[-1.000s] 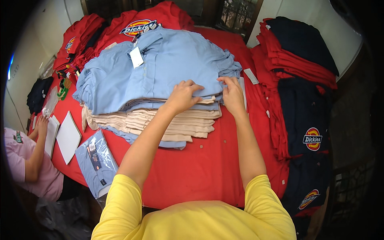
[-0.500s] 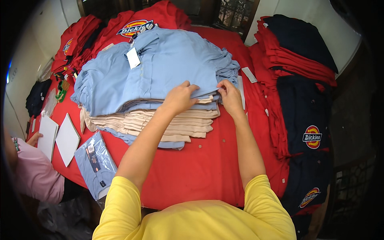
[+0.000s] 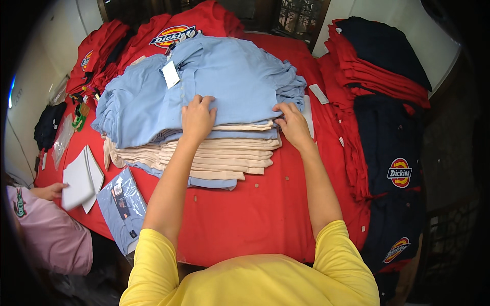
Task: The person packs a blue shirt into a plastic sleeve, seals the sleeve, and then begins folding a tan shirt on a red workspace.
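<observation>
Near the middle of the head view, I see a blue shirt (image 3: 235,71) spread over a layered stack of beige clothes (image 3: 219,158). The left hand (image 3: 198,118) rests on its lower front, fingers loosely bent, gripping nothing I can make out. Right of centre, the right hand (image 3: 293,124) has its fingertips at the shirt's lower right corner; I can't tell whether they pinch it. I judge that a sharp pull there could skew the uneven layers, and a sideways push could crease the front or slide the stack across the red cloth (image 3: 245,219).
</observation>
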### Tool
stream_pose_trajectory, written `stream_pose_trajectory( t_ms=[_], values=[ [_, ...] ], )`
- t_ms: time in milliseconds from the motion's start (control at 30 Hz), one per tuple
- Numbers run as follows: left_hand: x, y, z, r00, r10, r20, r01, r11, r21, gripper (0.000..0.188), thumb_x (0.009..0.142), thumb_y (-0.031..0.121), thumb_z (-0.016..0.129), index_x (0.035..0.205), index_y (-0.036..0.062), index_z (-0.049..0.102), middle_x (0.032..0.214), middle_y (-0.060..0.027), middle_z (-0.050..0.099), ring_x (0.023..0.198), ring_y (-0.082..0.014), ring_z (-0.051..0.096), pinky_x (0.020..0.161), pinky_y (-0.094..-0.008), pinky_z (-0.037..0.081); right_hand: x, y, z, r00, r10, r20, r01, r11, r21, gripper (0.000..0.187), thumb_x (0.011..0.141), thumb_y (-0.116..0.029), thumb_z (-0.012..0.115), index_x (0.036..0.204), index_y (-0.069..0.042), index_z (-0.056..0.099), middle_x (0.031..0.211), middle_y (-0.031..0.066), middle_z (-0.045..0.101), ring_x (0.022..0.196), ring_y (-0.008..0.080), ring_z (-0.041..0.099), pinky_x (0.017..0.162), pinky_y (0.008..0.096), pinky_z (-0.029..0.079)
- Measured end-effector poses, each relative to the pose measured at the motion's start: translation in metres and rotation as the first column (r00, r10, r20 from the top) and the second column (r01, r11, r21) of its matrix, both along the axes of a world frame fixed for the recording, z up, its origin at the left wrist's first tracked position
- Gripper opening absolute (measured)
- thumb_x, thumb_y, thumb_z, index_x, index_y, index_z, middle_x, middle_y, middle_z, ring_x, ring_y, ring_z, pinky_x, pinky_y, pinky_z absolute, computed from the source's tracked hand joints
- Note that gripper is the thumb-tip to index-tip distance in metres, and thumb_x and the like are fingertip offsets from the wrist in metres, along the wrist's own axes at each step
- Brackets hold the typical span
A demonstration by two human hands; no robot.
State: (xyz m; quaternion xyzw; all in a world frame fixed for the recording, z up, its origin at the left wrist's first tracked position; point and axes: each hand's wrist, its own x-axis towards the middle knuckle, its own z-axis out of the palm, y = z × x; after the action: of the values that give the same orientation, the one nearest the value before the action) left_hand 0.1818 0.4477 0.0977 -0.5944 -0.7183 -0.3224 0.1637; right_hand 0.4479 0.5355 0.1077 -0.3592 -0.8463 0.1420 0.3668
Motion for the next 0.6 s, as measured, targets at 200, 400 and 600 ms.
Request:
stream_pose_trajectory(
  t_ms=[200,400,600],
  values=[
    [0.021,0.006,0.012,0.995,-0.086,-0.04,0.085,0.996,-0.031,0.019,0.083,0.021,0.067,0.099,0.0111,0.068,0.089,-0.0072,0.065,0.088,-0.0277,0.059,0.078,-0.0407,0.042,0.006,0.009,0.007,0.998,0.038,0.043,-0.039,0.999,0.019,0.018,0.084,0.001,0.062,0.1,-0.006,0.062,0.096,0.0121,0.059,0.086,0.0303,0.061,0.076,0.038,0.049],
    [0.072,0.017,0.017,0.955,-0.286,-0.086,0.291,0.955,0.063,0.023,0.081,0.029,0.07,0.095,0.0108,0.069,0.089,-0.006,0.065,0.089,-0.028,0.058,0.077,-0.041,0.043,0.006,0.013,0.019,0.997,0.07,0.024,-0.071,0.997,0.02,0.012,0.085,-0.004,0.062,0.096,-0.006,0.064,0.092,0.0128,0.058,0.085,0.0317,0.059,0.074,0.0395,0.047],
    [0.09,0.046,0.021,0.93,-0.342,0.134,0.328,0.937,0.12,0.026,0.088,0.031,0.064,0.09,0.0054,0.069,0.081,-0.0131,0.065,0.078,-0.0327,0.059,0.07,-0.0409,0.045,-0.009,0.009,0.03,0.962,-0.034,-0.271,-0.016,0.983,-0.183,0.014,0.083,-0.008,0.067,0.097,-0.005,0.064,0.088,0.0106,0.059,0.08,0.0276,0.058,0.073,0.0364,0.047]
  ],
)
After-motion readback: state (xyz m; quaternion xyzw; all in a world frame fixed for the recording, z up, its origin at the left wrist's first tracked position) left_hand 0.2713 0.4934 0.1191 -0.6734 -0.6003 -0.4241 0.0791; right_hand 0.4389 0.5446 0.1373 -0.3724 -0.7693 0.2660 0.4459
